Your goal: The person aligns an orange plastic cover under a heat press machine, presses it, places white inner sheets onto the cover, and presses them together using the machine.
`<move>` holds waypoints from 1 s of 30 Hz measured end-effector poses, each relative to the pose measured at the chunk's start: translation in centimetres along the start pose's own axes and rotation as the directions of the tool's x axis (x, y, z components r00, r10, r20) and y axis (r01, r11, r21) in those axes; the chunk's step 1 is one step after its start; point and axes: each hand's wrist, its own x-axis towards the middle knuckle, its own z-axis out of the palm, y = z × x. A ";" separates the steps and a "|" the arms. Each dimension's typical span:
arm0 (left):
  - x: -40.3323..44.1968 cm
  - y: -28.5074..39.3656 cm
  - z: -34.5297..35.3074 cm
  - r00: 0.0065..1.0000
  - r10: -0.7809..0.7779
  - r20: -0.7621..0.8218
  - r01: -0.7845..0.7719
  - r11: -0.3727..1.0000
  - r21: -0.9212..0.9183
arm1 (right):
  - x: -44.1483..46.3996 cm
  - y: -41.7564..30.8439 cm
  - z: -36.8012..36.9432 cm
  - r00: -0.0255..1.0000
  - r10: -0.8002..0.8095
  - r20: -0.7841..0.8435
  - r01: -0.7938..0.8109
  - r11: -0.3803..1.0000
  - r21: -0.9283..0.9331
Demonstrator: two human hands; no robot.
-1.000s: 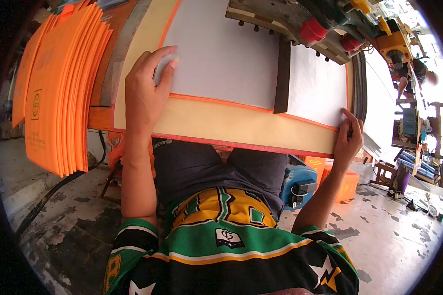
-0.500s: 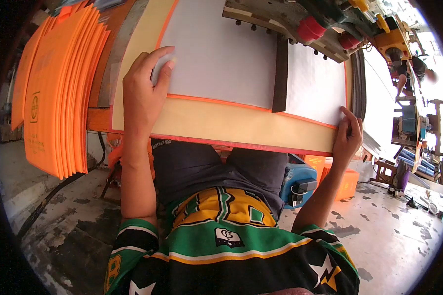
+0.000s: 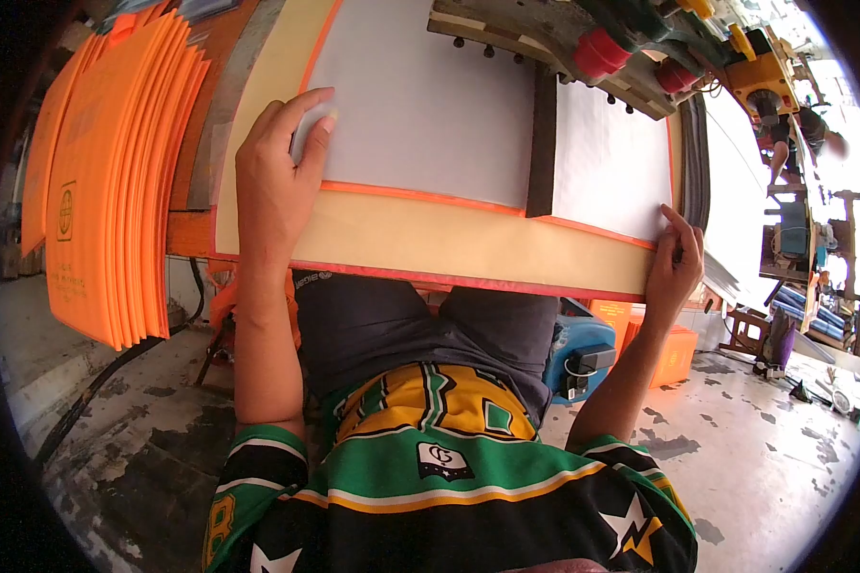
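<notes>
My left hand [image 3: 282, 158] rests at the left side of a large white sheet [image 3: 425, 105] with orange edges, its thumb and index finger apart. Something pale shows between them, too small to tell. At the sheet's front right corner is my right hand [image 3: 677, 250], index fingertip on the corner and the other fingers curled; what they grip is hidden. The sheet lies on a cream board [image 3: 430, 237] with a red front edge. A dark strip [image 3: 542, 143] crosses the sheet from under a machine's metal bar [image 3: 506, 33].
Orange printed folders [image 3: 115, 191] stand stacked at the left. Red and yellow knobs [image 3: 597, 54] sit on the machine above the board. A blue device [image 3: 580, 358] and orange packs [image 3: 672, 355] are below the right side. Another person [image 3: 814, 134] is at the far right.
The machine, strip and sheet appear slightly further left in the view, and my left hand has shifted slightly left with them. My right hand stays at the corner.
</notes>
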 end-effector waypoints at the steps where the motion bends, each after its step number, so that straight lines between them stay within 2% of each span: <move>1: 0.1 0.2 -0.1 1.000 -0.020 0.013 0.020 1.000 -0.003 | 0.0 -0.1 -0.2 1.000 0.022 0.013 -0.022 1.000 -0.003; 18: 0.1 -0.5 0.2 1.000 -0.005 -0.011 0.005 1.000 -0.028 | 0.1 -0.1 -0.1 1.000 0.005 0.012 -0.006 0.999 0.036; 20: 0.0 -0.7 0.4 0.999 0.034 -0.040 -0.035 0.999 -0.012 | 0.1 -0.1 -0.1 1.000 0.007 0.015 -0.007 1.000 0.029; 30: 0.1 -0.1 0.1 1.000 -0.010 -0.010 0.010 1.000 0.000 | -0.1 0.1 0.0 1.000 0.017 0.003 -0.017 0.999 0.029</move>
